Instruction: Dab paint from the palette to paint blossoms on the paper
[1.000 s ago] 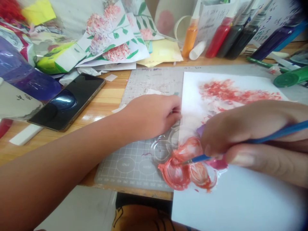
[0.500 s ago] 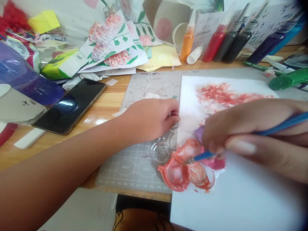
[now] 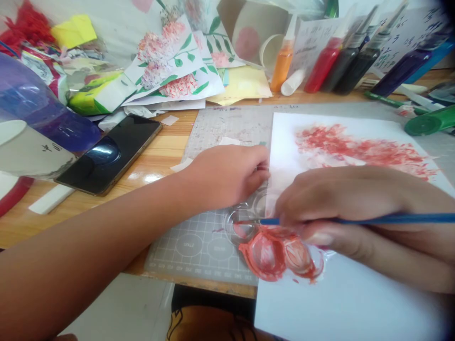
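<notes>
The thin blue paintbrush (image 3: 391, 218) has its tip at a see-through round well of the clear plastic paint tray (image 3: 266, 255), which is smeared red and pink. The right hand (image 3: 355, 199) pinches the brush. It looks like paint-mixing time; next seems to need gentle stirring inside the well. The tray lies partly over the white paper sheet with red dabs (image 3: 355, 303), partly over the grey grid mat (image 3: 170, 255). The left hand (image 3: 227, 175) is curled by the paper's edge; I can't tell if it holds anything.
</notes>
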Demonstrator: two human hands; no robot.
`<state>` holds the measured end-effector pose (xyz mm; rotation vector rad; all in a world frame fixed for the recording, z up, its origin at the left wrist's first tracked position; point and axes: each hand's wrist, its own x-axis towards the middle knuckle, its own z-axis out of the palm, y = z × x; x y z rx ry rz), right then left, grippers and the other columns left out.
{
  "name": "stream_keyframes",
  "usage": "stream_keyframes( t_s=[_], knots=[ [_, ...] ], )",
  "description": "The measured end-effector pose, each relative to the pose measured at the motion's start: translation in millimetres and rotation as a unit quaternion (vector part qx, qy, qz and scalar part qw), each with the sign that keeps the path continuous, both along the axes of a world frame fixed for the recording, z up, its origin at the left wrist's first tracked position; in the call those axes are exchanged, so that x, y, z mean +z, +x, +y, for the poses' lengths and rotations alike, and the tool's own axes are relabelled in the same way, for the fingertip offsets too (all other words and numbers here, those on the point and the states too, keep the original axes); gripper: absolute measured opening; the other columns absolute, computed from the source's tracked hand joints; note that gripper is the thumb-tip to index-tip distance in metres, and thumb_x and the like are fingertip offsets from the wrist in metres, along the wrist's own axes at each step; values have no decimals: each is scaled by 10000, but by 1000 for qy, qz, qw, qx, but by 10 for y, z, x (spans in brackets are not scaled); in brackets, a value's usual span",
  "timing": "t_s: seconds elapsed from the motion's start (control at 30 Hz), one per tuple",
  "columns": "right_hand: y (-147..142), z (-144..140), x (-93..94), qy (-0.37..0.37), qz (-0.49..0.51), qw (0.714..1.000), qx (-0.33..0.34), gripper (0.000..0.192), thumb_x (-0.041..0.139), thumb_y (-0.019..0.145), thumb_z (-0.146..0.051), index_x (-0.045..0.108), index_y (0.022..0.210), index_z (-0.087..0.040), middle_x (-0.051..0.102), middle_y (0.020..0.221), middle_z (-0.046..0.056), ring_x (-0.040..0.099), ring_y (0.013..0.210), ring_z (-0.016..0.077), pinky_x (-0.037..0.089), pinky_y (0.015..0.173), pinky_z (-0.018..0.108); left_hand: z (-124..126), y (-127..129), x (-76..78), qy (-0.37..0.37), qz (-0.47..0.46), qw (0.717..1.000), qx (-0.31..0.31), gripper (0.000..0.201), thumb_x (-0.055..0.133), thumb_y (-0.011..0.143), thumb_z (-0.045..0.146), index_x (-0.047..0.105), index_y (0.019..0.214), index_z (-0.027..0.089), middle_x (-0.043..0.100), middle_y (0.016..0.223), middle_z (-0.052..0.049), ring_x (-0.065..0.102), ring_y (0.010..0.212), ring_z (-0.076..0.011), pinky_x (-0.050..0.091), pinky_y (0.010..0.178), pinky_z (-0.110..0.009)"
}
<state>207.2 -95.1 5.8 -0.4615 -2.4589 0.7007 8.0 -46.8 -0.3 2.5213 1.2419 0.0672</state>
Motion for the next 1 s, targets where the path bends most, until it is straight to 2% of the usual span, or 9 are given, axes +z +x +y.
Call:
stream_keyframes(
  t_s=[0.1, 0.23, 0.33, 0.43, 0.57, 0.7, 0.87, 1.0],
  knots=[
    [-16, -7, -13, 59, 2, 998, 20, 270, 422, 979, -168, 646, 828, -170, 684, 874, -10, 657, 802, 8, 505, 661, 73, -9, 7, 28, -3, 24, 1000, -2, 201, 455, 904, 381, 580, 856, 231, 678, 799, 11, 535, 663, -159, 276, 564, -294],
    [-33, -24, -34, 105, 2, 994, 1, 303, 406, 979, -162, 645, 794, -158, 684, 864, 9, 665, 818, 27, 515, 672, 88, -44, 33, 61, -5, 33, 999, -1, 203, 425, 922, 345, 579, 868, 225, 679, 816, 15, 533, 678, -151, 272, 575, -289],
    [-3, -20, -59, 47, 3, 998, -38, 254, 436, 979, -199, 652, 846, -190, 685, 862, -27, 658, 798, 27, 507, 675, 95, -67, 41, 74, 0, 34, 999, 8, 213, 401, 933, 300, 589, 879, 216, 682, 835, 11, 532, 691, -146, 278, 590, -286],
    [40, -4, -74, -12, 12, 999, -38, 169, 496, 957, -237, 660, 913, -233, 681, 862, -32, 647, 781, 35, 493, 613, 84, -73, 26, 69, -7, 29, 1000, 2, 225, 396, 934, 314, 596, 903, 216, 681, 832, 3, 544, 711, -156, 290, 598, -285],
    [-6, 28, -28, -31, 35, 998, -50, 160, 511, 942, -186, 654, 876, -213, 662, 779, -35, 622, 724, 5, 493, 638, 40, -69, 10, 39, -4, 7, 1000, -9, 213, 427, 915, 365, 598, 910, 238, 684, 833, 11, 549, 708, -163, 285, 588, -284],
    [-92, 40, 44, -43, 11, 999, -22, 124, 545, 900, -96, 635, 823, -134, 667, 766, -33, 622, 680, -5, 506, 656, 43, -81, 31, 44, 6, 25, 1000, 8, 215, 403, 907, 313, 598, 910, 223, 684, 839, 5, 526, 703, -150, 276, 605, -279],
    [-45, 18, -6, -156, 43, 987, -24, 182, 543, 919, -165, 663, 786, -198, 673, 779, -40, 636, 716, 0, 503, 645, 21, -95, 38, 67, -6, 12, 1000, -1, 232, 395, 921, 328, 603, 916, 224, 671, 856, 8, 543, 733, -150, 277, 615, -284],
    [-36, 25, -82, -163, 78, 983, 14, 200, 498, 907, -48, 623, 862, -197, 674, 795, -47, 642, 744, -12, 516, 707, 8, -85, 26, 30, 14, 13, 1000, 0, 209, 425, 914, 362, 549, 815, 225, 652, 790, 3, 549, 713, -169, 260, 590, -302]
  ],
)
